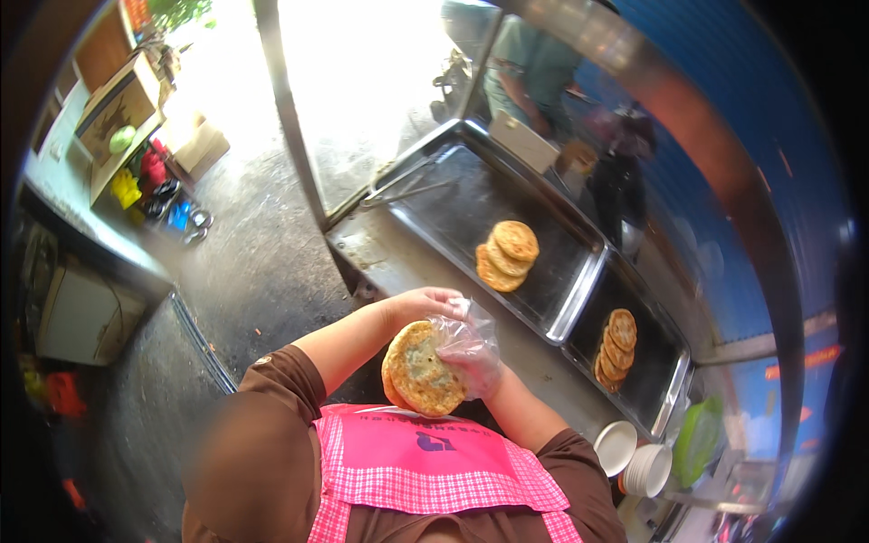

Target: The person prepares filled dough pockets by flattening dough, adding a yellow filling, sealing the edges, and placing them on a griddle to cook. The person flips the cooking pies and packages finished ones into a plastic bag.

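My right hand [475, 363], inside a clear plastic bag [478, 326], grips at least two round browned flatbreads [424, 370] by their right edge, in front of my chest. Just above them, the fingers of my left hand [438, 303] pinch the bag's upper edge. Beyond my hands, several flatbreads [508, 254] overlap in a large metal tray [468, 197]. Farther right, another overlapping pile of flatbreads [616, 346] lies in a second metal tray [584, 319].
Metal tongs [407, 193] rest at the first tray's left corner. White bowls [648, 468] stand beside the second tray, near a green plastic item [698, 441]. A metal post [292, 115] rises at the counter's left end. A person [529, 81] stands behind the counter's glass.
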